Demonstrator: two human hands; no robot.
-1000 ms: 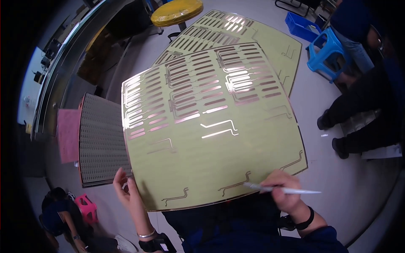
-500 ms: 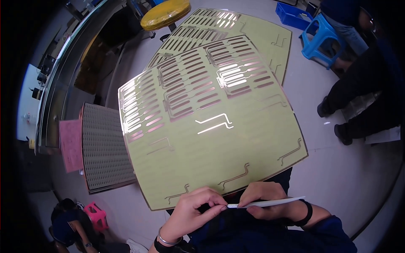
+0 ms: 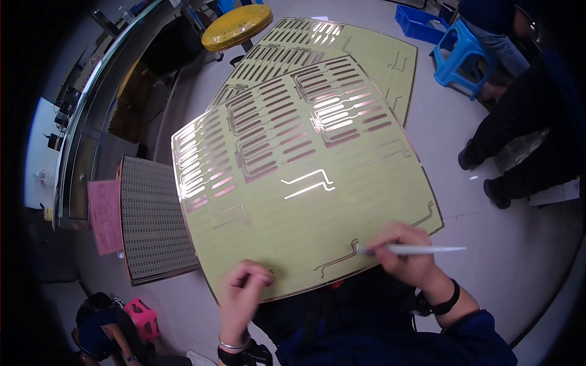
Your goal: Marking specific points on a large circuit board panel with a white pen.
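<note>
Grey workshop floor [image 3: 537,268] lay under everything, with no bench beneath the work; we sat low and worked over our lap. We kept a large yellow-green flexible sheet [image 3: 305,201], printed with coppery slot patterns and thin traces, resting across our knees and tilted up away from us, most likely so the near edge sat within reach and the ceiling light raked across the metal.

Our left hand [image 3: 241,296] pinched the near lower edge with fingers curled over it, which seemed to steady the sheet against bending. Our right hand [image 3: 406,259] was closed around a slim white pen-like tool [image 3: 415,249], its tip at a stepped trace near the bottom edge; whether the tip touched we could not tell.

A second sheet of the same kind [image 3: 366,55] lay flat on the floor just beyond, partly covered by ours. A grey perforated panel [image 3: 152,222] lay to the left, with a pink paper [image 3: 105,216] beside it. Farther off stood a yellow round stool [image 3: 237,25], a blue plastic stool [image 3: 464,52] and a blue crate [image 3: 421,21]. Another person's dark trouser legs and shoes [image 3: 519,140] showed at right; someone crouched beside a pink stool [image 3: 141,314] at lower left.
</note>
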